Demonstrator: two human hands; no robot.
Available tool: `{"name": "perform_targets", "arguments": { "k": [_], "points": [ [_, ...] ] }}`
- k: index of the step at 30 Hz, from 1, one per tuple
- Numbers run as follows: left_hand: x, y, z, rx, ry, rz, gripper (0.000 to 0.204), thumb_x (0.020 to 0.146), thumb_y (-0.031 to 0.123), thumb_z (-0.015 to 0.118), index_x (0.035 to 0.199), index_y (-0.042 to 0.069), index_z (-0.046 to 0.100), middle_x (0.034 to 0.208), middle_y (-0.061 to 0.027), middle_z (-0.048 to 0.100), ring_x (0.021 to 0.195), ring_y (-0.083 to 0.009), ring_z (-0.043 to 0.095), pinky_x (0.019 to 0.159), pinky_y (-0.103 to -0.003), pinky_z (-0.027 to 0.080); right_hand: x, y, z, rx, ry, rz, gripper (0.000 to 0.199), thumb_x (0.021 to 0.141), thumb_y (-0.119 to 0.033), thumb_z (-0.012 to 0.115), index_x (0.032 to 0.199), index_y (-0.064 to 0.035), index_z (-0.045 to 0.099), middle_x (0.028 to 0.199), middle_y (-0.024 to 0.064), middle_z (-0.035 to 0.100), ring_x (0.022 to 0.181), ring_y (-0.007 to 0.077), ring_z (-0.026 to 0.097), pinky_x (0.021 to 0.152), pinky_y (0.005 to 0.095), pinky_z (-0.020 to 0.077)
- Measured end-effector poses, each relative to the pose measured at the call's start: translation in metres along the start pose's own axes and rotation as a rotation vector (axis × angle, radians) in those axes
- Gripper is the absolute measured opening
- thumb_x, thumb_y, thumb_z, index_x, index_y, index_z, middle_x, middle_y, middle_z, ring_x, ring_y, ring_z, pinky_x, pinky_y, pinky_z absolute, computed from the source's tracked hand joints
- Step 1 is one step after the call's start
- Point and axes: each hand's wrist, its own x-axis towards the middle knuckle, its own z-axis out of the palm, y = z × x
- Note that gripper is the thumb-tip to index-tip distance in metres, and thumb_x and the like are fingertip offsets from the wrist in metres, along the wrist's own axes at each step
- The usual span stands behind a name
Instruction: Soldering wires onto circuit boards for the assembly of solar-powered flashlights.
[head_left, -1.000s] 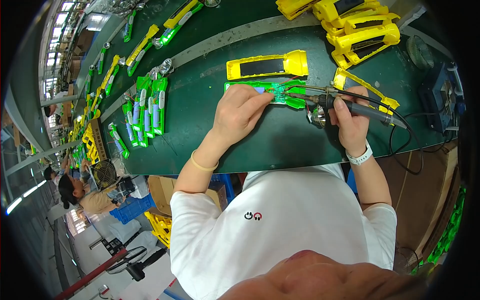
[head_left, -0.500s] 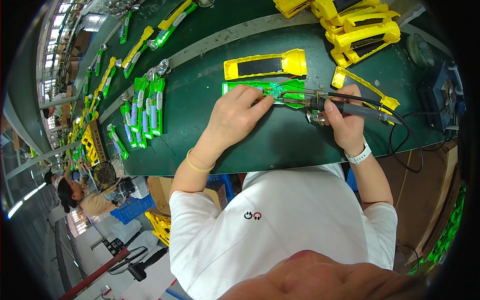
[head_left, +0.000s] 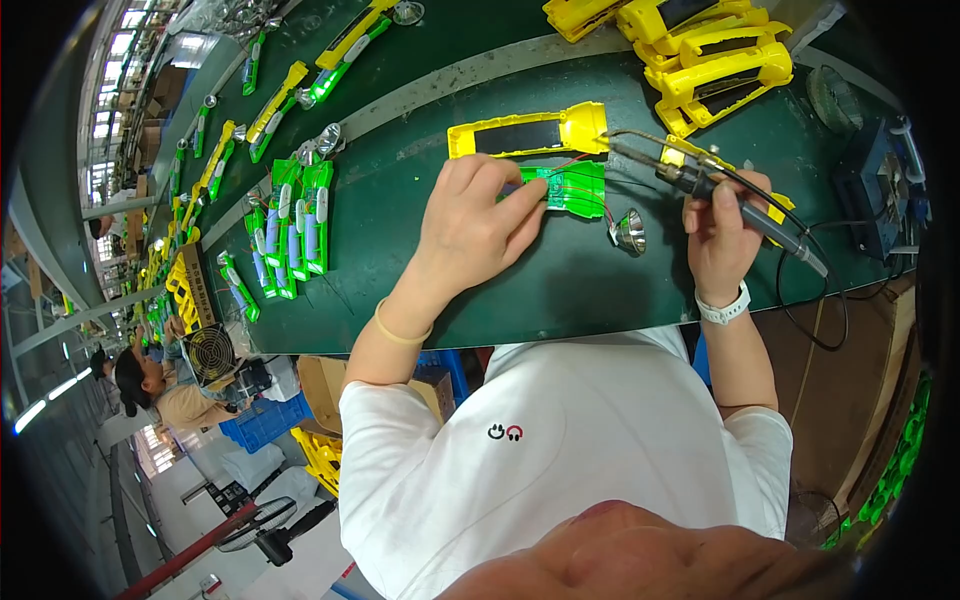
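My right hand grips a soldering iron by its dark handle. The iron's metal tip end is raised and points up-left, over the edge of a yellow flashlight shell. My left hand rests on a green flashlight shell, thumb and fingers pinched at the left edge of a small circuit board. What is between those fingertips is hidden. Thin red and black wires run from the board. A silver reflector lies on the table beside the shell's right end.
Yellow shells are piled at the far right, before a blue soldering station. Green shells with batteries stand grouped at left, and more units line the far side. A fan and a co-worker are further left.
My right hand has drawn the soldering iron away from the circuit board, up and to the right. The reflector now shows fully. My left hand has barely shifted.
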Motion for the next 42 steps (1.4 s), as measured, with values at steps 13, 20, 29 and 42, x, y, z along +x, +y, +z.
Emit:
{"name": "perform_targets", "arguments": {
  "k": [13,20,29,42],
  "points": [
    [0.034,0.017,0.039,-0.262,-0.033,-0.499,0.014,0.073,0.010,0.066,0.082,0.005,0.056,0.067,-0.0051,0.051,0.066,-0.0249,0.049,0.063,-0.037,0.038,0.009,-0.005,-0.009,0.119,0.050,-0.059,0.020,0.087,-0.014,0.056,0.098,-0.0072,0.041,0.071,0.0063,0.049,0.052,0.0119,0.048,0.047,0.0215,0.0404],
    [0.024,0.001,0.053,0.029,0.271,-0.264,0.009,0.076,0.005,0.060,0.083,0.005,0.055,0.073,-0.0111,0.051,0.068,-0.0289,0.049,0.063,-0.037,0.040,0.009,-0.007,-0.009,0.090,0.047,-0.035,0.020,0.087,-0.016,0.057,0.096,-0.0063,0.041,0.071,0.0061,0.049,0.050,0.0113,0.047,0.045,0.0203,0.0386],
    [0.010,0.002,0.026,-0.402,-0.141,-0.362,0.009,0.074,0.010,0.064,0.083,0.008,0.063,0.076,-0.0072,0.059,0.077,-0.0250,0.056,0.068,-0.035,0.046,0.011,-0.009,-0.015,-0.014,-0.174,0.089,0.022,0.084,-0.015,0.059,0.091,-0.0071,0.039,0.071,0.0042,0.048,0.049,0.0080,0.044,0.042,0.0191,0.0355],
    [0.022,0.001,0.021,-0.148,-0.244,-0.182,0.011,0.065,0.003,0.065,0.076,0.006,0.064,0.074,-0.0078,0.057,0.075,-0.0256,0.054,0.068,-0.034,0.046,-0.004,0.001,-0.014,-0.310,-0.274,0.120,0.022,0.081,-0.004,0.062,0.088,-0.0041,0.041,0.071,0.0028,0.052,0.057,0.0052,0.048,0.051,0.0191,0.0390]
  ]
}}
